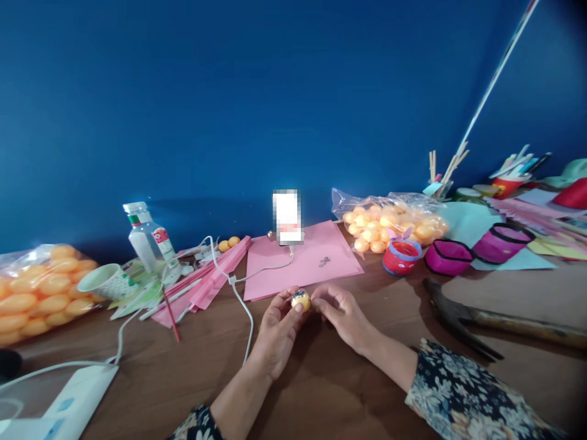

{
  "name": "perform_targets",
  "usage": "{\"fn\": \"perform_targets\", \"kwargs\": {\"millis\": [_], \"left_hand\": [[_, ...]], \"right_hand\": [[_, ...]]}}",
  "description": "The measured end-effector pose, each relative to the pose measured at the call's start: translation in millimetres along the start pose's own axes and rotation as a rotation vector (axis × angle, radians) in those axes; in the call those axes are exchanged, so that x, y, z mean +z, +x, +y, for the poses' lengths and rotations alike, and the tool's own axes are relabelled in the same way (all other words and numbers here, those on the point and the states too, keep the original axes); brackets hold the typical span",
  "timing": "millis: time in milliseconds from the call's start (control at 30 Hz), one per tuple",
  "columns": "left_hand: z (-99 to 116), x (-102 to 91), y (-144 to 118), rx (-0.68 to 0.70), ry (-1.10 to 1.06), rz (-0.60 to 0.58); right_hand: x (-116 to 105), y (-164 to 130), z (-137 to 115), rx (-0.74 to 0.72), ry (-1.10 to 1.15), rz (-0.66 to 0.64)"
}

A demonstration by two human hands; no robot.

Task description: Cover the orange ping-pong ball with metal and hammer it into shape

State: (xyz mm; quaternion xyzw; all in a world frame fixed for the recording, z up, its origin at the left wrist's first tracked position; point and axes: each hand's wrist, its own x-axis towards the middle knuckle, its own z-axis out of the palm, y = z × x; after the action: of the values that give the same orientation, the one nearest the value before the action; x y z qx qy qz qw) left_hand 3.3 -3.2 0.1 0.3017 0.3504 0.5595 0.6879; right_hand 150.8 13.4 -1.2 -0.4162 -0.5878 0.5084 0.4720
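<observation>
Held between the thumb and fingers of my left hand (277,333) is a small ball (301,301), yellow-gold below with a shiny silvery pattern on top. My right hand (345,319) is closed in a pinch close to the ball's right side. Whatever its fingertips hold, if anything, is too small to tell. Both hands are above the brown table (316,391), just in front of a pink paper sheet (263,282). On that sheet lies a little cluster of small dark pieces (324,262).
A blurred-out bright device (287,217) stands behind, with a white cable (247,311) running forward. Bags of orange balls lie left (41,287) and right (389,223). A hammer-like wooden-handled tool (486,318), small red basket (402,256), magenta pouches (449,256) and tilted paper cup (107,282) surround the hands.
</observation>
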Motion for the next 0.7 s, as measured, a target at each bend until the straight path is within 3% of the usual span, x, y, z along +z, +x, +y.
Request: {"fn": "perform_targets", "kwargs": {"millis": [700], "left_hand": [[-3.1,-2.0,2.7,0.024,0.070,0.046]], "right_hand": [[-0.3,-1.3,3.3,-0.006,-0.048,0.007]]}}
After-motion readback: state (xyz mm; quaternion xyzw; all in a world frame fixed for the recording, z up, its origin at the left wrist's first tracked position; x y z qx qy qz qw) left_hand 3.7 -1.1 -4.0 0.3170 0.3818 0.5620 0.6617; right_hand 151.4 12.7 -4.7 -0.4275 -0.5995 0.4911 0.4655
